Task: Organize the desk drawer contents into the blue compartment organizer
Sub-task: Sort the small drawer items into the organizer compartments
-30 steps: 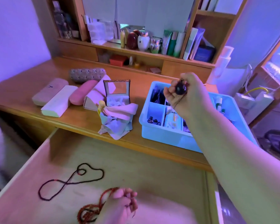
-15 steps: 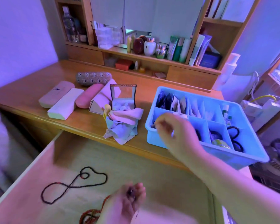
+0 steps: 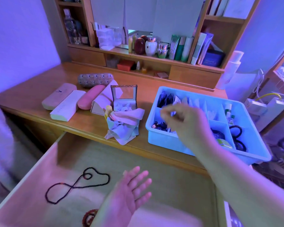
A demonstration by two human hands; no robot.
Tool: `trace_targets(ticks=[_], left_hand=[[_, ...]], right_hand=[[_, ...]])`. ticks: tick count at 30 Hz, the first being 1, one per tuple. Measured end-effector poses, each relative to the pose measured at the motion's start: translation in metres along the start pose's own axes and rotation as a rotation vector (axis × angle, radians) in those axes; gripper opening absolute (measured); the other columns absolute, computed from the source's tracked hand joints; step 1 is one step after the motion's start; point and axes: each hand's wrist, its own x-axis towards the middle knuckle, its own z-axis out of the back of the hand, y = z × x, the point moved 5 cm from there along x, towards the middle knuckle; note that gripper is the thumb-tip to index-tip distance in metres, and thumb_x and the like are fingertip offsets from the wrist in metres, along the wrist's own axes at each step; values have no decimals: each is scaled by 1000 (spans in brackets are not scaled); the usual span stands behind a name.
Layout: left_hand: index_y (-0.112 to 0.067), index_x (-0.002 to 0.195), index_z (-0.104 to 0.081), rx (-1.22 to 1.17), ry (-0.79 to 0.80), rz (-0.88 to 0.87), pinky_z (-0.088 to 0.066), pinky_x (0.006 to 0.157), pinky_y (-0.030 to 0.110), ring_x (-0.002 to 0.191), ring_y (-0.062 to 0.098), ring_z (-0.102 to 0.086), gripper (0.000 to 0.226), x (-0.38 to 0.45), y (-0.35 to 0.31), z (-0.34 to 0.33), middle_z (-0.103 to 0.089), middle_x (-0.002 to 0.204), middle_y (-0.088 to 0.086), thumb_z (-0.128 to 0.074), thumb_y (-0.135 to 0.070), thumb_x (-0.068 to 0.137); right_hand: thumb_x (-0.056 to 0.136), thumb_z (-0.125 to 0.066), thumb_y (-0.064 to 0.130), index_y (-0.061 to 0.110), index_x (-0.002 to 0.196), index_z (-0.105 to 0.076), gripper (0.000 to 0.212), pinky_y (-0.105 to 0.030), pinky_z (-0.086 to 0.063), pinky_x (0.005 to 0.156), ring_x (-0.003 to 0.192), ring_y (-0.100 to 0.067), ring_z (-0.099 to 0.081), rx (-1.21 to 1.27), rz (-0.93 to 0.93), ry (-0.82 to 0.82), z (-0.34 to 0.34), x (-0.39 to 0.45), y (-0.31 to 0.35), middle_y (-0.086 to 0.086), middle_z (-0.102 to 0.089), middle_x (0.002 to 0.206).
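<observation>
A: Progress looks good. The blue organizer (image 3: 202, 149) on the desk (image 3: 138, 94) has several compartments filled: dark packets at the back, small dark beads in the near-left cell just under the right hand (image 3: 185, 122), hair ties and small bottles to that hand's right.

B: What's left?

A: In the open drawer (image 3: 154, 161), a dark bead necklace (image 3: 75, 185) lies looped to the left of the left hand (image 3: 129, 192), and a reddish bead strand (image 3: 88, 217) sits just beside that wrist.

B: The hands?

A: Left is spread flat, fingers straight, holding nothing, above the drawer floor. Right hovers over the organizer's near-left side, blurred, fingers loosely curled; whether it pinches anything I cannot tell.

B: Any writing?

A: A small dark mark on the pale pink case (image 3: 59, 97), far left of both hands; unreadable. Labels on the shelf tubes (image 3: 180, 48) are too small.
</observation>
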Motion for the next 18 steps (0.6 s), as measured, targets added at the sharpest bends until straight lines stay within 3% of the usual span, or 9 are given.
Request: trace_targets(ticks=[3,5,8,11,12,13,15,16,18], left_hand=[[-18,114,-58,13,-150,-3,-45,83,42,104,23,-62,37,4,4,37,-64,120,7,-31,-37,97],[-19,108,-59,-10,-212,9,-41,87,43,101,22,-59,33,5,7,54,-62,117,7,-30,-34,99],[-19,106,-59,-28,-265,4,-38,94,44,100,25,-58,31,6,7,72,-63,112,8,-31,-31,100],[-15,103,-59,-2,-319,-65,-48,84,41,89,26,-63,24,3,-3,79,-66,102,9,-36,-20,100],[-14,101,-60,35,-347,-120,-53,74,37,81,25,-66,22,-1,-10,82,-68,97,10,-38,-12,98],[-13,100,-60,116,-385,-187,-56,65,33,74,22,-69,22,-5,-19,88,-69,92,10,-41,-3,96],[-12,101,-62,429,-483,-299,-55,63,27,70,17,-68,30,-17,-39,102,-71,87,5,-45,9,90],[-12,102,-63,611,-546,-333,-53,66,28,71,16,-67,32,-22,-48,112,-70,86,3,-46,10,89],[-20,100,-64,936,-633,-344,-53,74,34,76,16,-65,28,-31,-61,127,-68,87,-1,-53,3,88]], right_hand=[[85,-59,17,21,74,-67,14,-18,-42,45,53,-11,-60,11,-81,-86,7,51,-3,5,-62,55],[89,-50,14,16,72,-63,22,-19,-45,53,68,-21,-67,-53,-225,120,-15,63,-20,-1,-64,67],[95,-42,18,14,72,-53,25,-29,-44,70,81,-30,-57,-325,-298,415,-42,56,-38,-8,-57,79],[97,-39,27,8,85,-62,32,-32,-46,64,77,-28,-58,-258,-240,316,-34,46,-34,-11,-62,77],[96,-41,27,13,89,-65,29,-29,-47,60,71,-16,-61,-177,-219,228,-28,36,-30,-5,-65,75],[94,-44,26,21,87,-66,24,-24,-46,52,61,-5,-58,-103,-172,117,-22,24,-27,4,-64,70],[91,-50,24,28,81,-63,17,-17,-40,53,61,-3,-54,-71,70,-4,-22,-16,-15,11,-61,69],[89,-52,25,27,78,-63,15,-16,-41,57,63,-5,-53,-83,193,34,-31,-40,-11,11,-60,70],[87,-51,29,24,78,-64,17,-20,-43,60,65,-8,-54,-138,307,299,-65,-92,-18,10,-59,72]])
